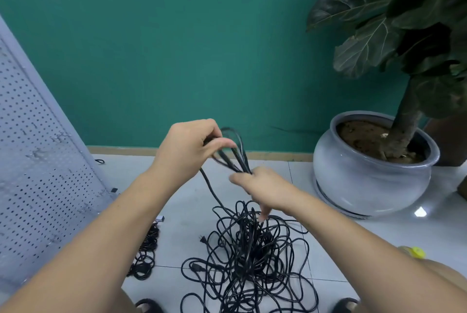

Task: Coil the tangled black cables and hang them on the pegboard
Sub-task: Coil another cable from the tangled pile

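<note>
A big tangle of black cables (250, 257) lies on the tiled floor in front of me. Between my hands I hold up a small bundle of folded cable loops (235, 153). My left hand (188, 151) pinches the top of the loops with thumb and fingers. My right hand (262, 190) grips the lower end of the loops, one finger pointing down at the tangle. A strand runs from the bundle down into the pile. The grey pegboard (32, 161) leans at the left, with small hooks on it.
A second, smaller heap of black cables (146, 254) lies by the pegboard's foot. A large grey pot (366, 178) with a broad-leaved plant (394, 34) stands at the right against the green wall. A yellow object (415, 252) lies near my right forearm. My sandalled feet (149, 306) flank the tangle.
</note>
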A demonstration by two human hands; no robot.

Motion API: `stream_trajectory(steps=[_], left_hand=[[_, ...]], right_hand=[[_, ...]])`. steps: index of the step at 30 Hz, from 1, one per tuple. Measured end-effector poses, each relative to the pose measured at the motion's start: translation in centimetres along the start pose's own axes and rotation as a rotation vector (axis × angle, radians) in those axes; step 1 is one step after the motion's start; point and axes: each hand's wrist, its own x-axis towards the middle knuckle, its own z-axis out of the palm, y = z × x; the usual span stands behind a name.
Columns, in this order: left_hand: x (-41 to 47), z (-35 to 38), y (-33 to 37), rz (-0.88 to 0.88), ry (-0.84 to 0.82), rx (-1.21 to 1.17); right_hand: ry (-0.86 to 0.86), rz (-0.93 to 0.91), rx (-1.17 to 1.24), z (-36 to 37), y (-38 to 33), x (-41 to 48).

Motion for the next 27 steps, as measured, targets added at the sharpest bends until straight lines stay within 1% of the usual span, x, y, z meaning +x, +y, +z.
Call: stream_trajectory(steps=[2,5,8,11,16,19,21,24,25,27], left_hand=[[-0.1,0.4,0.2,-0.017,-0.032,0.009],[0.2,0.5,-0.7,-0.053,-0.045,-0.02],[0.3,1.0,-1.4,0.004,-0.035,0.015],[0.3,2.1,-1.4,0.055,-0.051,0.019],[0.5,2.4,-2.4,0.081,-0.163,-0.069],[0.4,1.6,-2.7,0.019,-0.158,-0.172],[0.4,1.1,-2.6,-0.049,-0.189,-0.191],[0.0,2.1,-2.2,-0.198,-0.247,-0.167],[-0.1,2.8,-2.3,-0.262,-0.274,-0.194],[-0.5,3.8,-3.0,-0.408,-0.375,-0.362]], right_hand=[[0.044,0.018,-0.124,0.1,0.3,0.0],[0.098,-0.046,-0.206,0.5,0.2,-0.8],[0.123,-0.114,-0.307,0.6,0.1,-1.4],[0.137,-0.139,-0.312,0.6,0.5,-1.8],[0.195,-0.148,-0.23,-0.8,1.2,-2.2],[0.213,-0.161,-0.242,-1.3,1.3,-2.4],[0.209,-0.169,-0.246,-1.3,1.2,-2.4],[0.227,-0.173,-0.223,-1.7,1.2,-2.3],[0.238,-0.171,-0.202,-2.0,1.2,-2.3],[0.255,-0.159,-0.183,-2.5,1.3,-2.5]])
